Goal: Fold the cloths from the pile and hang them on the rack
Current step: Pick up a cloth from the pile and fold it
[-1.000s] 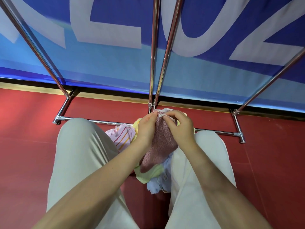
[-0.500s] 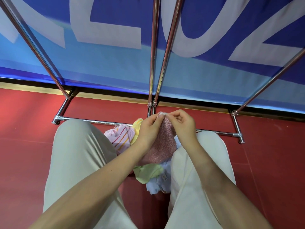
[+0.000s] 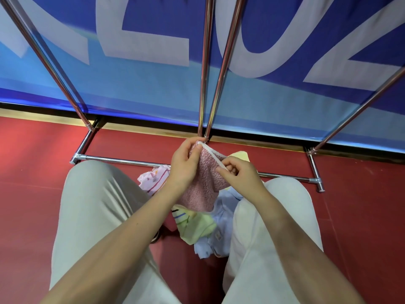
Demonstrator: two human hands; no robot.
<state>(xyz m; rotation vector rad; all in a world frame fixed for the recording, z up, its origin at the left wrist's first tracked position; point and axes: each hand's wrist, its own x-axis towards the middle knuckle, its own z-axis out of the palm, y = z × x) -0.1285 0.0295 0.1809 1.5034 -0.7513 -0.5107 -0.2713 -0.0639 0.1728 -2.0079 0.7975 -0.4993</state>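
A pink speckled cloth (image 3: 202,187) with a white hem hangs between my knees. My left hand (image 3: 185,164) pinches its top corner, and my right hand (image 3: 238,175) pinches the same white edge lower to the right. Under it lies the pile on the floor: a pink striped cloth (image 3: 153,179), a yellow-green cloth (image 3: 198,227), a pale blue cloth (image 3: 221,218) and a yellow cloth (image 3: 240,155). The chrome rack (image 3: 203,88) stands just beyond, its bars bare.
My two legs in light trousers (image 3: 94,211) flank the pile. The rack's bottom rail (image 3: 122,160) runs across the red floor (image 3: 32,167). A blue banner with large white letters (image 3: 142,40) hangs behind the rack.
My hands have drawn apart along the white hem, the right hand sliding down and to the right. The pink cloth is spread wider and a yellow cloth shows behind it.
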